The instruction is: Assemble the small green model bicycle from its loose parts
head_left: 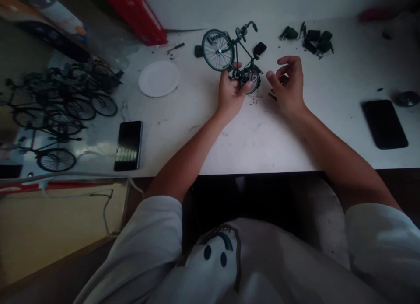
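A dark green miniature bicycle (244, 50) is in my left hand (231, 92), which is closed around its small-looking rear wheel and crank area. The bike is tilted, its front wheel (218, 51) up to the left and its handlebar at the top. My right hand (290, 85) is just right of the bike, apart from it, with fingers half curled and the thumb away from the forefinger. I see nothing held in it. Below the rear wheel lie tiny dark bits (254, 101), and a short dark stick-like piece (272, 96) lies by my right hand.
Several finished-looking miniature bicycles (55, 159) crowd the left side. A white plate (159, 78), a phone (128, 145), a red box (138, 17) and a small tool (175, 48) lie left. Green parts (317, 41) sit back right. A dark phone-like slab (384, 124) lies far right.
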Motion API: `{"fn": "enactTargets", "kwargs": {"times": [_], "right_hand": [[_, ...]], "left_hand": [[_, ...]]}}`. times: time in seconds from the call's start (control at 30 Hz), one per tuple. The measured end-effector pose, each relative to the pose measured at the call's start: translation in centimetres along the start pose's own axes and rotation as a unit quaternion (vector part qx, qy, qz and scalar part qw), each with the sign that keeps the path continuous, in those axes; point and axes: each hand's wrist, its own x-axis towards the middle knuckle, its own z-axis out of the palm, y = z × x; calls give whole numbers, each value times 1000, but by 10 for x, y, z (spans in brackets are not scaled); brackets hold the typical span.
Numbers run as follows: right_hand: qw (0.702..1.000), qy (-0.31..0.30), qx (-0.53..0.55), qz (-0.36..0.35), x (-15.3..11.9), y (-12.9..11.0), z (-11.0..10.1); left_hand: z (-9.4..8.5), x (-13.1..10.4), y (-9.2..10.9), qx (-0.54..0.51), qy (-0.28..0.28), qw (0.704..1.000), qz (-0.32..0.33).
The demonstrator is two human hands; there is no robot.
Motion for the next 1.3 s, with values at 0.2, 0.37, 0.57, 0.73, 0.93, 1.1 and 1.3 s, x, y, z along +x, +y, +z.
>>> {"fn": "enactTargets", "kwargs": {"times": [0.2,0.37,0.57,0.73,0.93,1.1,1.3], "right_hand": [[952,-227,-159,-129,-3,-28,-14],[907,-317,-234,-149,-4,-27,-11],[874,-331,-321,-152,-11,-44,-4],[842,-337,-395,-148,-21,-61,3],[818,-356,-431,-132,-25,-62,6],[859,-338,-371,-97,-20,-71,1],[926,-233,-293,-45,-15,-69,-7]], "left_hand": [[-14,3,12,-26,62,997,-22],[-17,4,-5,-22,59,998,-9],[-16,7,-35,21,64,997,27],[-16,5,-32,8,51,999,16],[-14,6,-40,21,61,997,29],[-11,7,-48,16,67,997,31],[5,-3,-25,-36,28,999,8]]}}
